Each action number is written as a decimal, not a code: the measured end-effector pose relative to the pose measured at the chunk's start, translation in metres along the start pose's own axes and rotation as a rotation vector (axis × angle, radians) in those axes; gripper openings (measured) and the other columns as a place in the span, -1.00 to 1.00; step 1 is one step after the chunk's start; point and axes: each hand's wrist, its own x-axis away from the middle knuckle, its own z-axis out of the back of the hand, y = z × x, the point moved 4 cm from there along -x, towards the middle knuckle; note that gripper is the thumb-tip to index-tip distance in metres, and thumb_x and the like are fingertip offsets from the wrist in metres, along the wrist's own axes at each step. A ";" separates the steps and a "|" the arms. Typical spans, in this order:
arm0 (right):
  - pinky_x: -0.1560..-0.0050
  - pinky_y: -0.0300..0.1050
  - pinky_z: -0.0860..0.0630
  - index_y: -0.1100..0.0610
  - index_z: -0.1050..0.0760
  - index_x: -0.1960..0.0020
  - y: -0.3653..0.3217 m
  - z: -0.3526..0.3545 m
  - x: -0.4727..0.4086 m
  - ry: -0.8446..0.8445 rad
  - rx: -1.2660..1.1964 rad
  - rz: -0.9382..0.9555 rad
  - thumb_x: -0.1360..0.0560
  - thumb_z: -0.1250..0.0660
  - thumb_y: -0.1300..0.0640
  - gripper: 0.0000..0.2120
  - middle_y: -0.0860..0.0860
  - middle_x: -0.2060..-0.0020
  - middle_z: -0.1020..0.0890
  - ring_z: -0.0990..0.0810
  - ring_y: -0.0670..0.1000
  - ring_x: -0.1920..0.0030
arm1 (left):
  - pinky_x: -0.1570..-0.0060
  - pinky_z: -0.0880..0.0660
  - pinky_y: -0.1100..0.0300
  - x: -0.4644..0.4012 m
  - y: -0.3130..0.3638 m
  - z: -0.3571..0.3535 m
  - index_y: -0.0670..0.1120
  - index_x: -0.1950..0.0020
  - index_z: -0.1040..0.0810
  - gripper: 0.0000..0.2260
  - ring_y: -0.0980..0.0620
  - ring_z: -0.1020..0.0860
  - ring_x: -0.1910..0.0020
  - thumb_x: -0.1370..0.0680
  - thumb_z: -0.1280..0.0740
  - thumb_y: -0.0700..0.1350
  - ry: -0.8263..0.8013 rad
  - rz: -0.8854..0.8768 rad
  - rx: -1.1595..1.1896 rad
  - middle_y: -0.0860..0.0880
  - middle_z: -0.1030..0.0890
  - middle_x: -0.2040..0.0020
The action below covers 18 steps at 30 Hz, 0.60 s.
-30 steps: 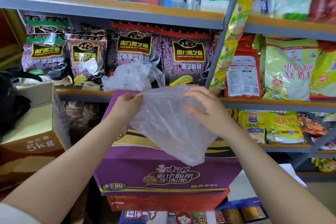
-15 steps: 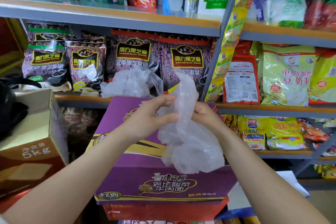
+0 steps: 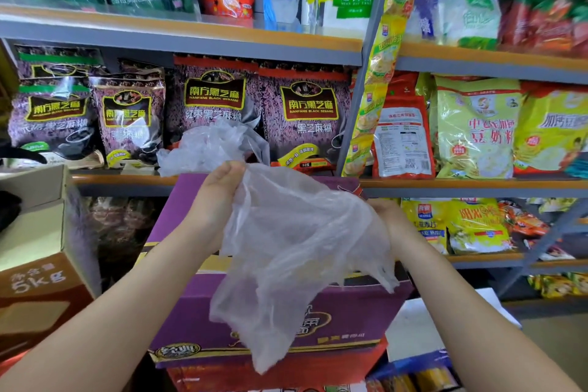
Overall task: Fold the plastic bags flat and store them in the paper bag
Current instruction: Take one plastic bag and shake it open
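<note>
Plastic bag [image 3: 296, 251]: crumpled, hanging slantwise between left hand [image 3: 219, 197] (pinching upper corner) and right hand [image 3: 386, 219] (gripping lower edge, fingers mostly hidden).

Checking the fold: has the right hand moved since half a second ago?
Yes. The right hand has swung out right, past the purple box's edge, spreading the bag.

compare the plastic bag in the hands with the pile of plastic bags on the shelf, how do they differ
The held plastic bag hangs in the air, gripped by the left hand and right hand; the pile of plastic bags rests on the shelf edge, untouched. The held one is spread open and draping down; the pile is crumpled into a heap. The held one is in front of the purple box; the pile lies behind it. Both are thin, clear and wrinkled.
</note>
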 end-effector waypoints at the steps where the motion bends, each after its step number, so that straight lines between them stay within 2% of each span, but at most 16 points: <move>1: -0.04 -0.04 -0.44 0.22 -0.60 0.03 -0.002 0.000 -0.001 0.014 0.046 0.026 -0.48 -0.28 0.28 -0.86 0.07 0.11 -0.61 -0.56 0.14 0.01 | 0.40 -0.49 0.34 0.000 -0.003 0.000 -0.09 0.20 -0.44 -0.80 0.10 -0.56 0.39 -0.61 -0.15 -0.14 -0.049 -0.003 -0.057 -0.02 -0.57 0.36; 3: -0.21 -0.06 -0.39 0.16 -0.48 -0.26 -0.023 0.004 0.003 0.042 0.047 0.088 -0.51 -0.22 0.29 -0.67 0.04 -0.15 -0.56 -0.51 0.08 -0.20 | 0.30 -0.42 0.23 0.002 -0.009 0.003 -0.05 0.21 -0.42 -0.79 -0.03 -0.43 0.30 -0.61 -0.16 -0.11 -0.150 -0.013 -0.205 -0.12 -0.45 0.29; 4: -0.25 -0.09 -0.36 0.09 -0.43 -0.32 -0.036 0.004 0.007 0.009 0.024 0.130 -0.53 -0.19 0.27 -0.63 0.00 -0.21 -0.52 -0.48 0.02 -0.24 | 0.27 -0.35 0.16 0.003 -0.011 0.004 -0.03 0.24 -0.43 -0.78 -0.06 -0.36 0.26 -0.61 -0.17 -0.09 -0.199 -0.002 -0.265 -0.12 -0.41 0.27; 6: -0.31 -0.16 -0.30 -0.06 -0.35 -0.36 -0.067 0.000 0.014 -0.187 -0.051 0.289 -0.56 -0.18 0.25 -0.58 -0.09 -0.29 -0.45 -0.40 -0.09 -0.30 | 0.27 -0.32 0.12 0.007 -0.013 0.004 -0.03 0.27 -0.46 -0.77 -0.06 -0.39 0.28 -0.59 -0.19 -0.08 -0.288 0.050 -0.278 -0.10 -0.46 0.30; 9: -0.37 -0.23 -0.21 -0.29 -0.26 -0.29 -0.089 -0.024 0.031 -0.540 0.106 0.449 -0.49 -0.23 0.34 -0.39 -0.20 -0.39 -0.31 -0.25 -0.19 -0.40 | 0.30 -0.44 0.22 0.015 -0.009 0.000 -0.12 0.20 -0.49 -0.84 0.03 -0.50 0.36 -0.52 -0.22 -0.08 -0.378 0.119 -0.175 -0.05 -0.55 0.33; 11: -0.39 -0.18 -0.25 -0.22 -0.29 -0.32 -0.082 -0.039 0.029 -0.609 0.132 0.391 -0.46 -0.28 0.32 -0.42 -0.14 -0.39 -0.35 -0.27 -0.16 -0.41 | 0.36 -0.47 0.30 0.015 -0.008 0.002 -0.16 0.19 -0.48 -0.86 0.07 -0.52 0.40 -0.50 -0.22 -0.12 -0.383 0.124 -0.106 -0.04 -0.56 0.35; 13: -0.33 -0.12 -0.35 0.01 -0.40 -0.31 -0.071 -0.050 0.025 -0.615 -0.012 0.260 -0.48 -0.32 0.27 -0.57 -0.03 -0.26 -0.51 -0.44 -0.08 -0.30 | 0.40 -0.46 0.35 0.015 -0.006 0.007 -0.15 0.21 -0.47 -0.87 0.11 -0.51 0.44 -0.47 -0.22 -0.12 -0.351 0.103 -0.089 -0.01 -0.56 0.40; 16: -0.03 -0.18 -0.48 0.10 -0.57 0.00 -0.054 -0.061 0.027 -0.628 -0.169 0.122 -0.52 -0.28 0.23 -0.88 -0.06 0.14 -0.66 -0.61 -0.07 0.08 | 0.40 -0.46 0.34 0.017 -0.010 0.018 -0.16 0.19 -0.45 -0.88 0.11 -0.50 0.44 -0.44 -0.24 -0.10 -0.335 0.095 -0.077 0.00 -0.54 0.41; 18: 0.16 -0.26 -0.49 0.13 -0.57 0.13 -0.046 -0.067 0.027 -0.637 -0.210 0.090 -0.53 -0.24 0.27 -0.85 -0.06 0.26 -0.65 -0.59 -0.08 0.20 | 0.37 -0.46 0.31 0.015 -0.014 0.024 -0.16 0.17 -0.46 -0.88 0.07 -0.49 0.40 -0.47 -0.24 -0.11 -0.316 0.126 -0.060 -0.03 -0.53 0.37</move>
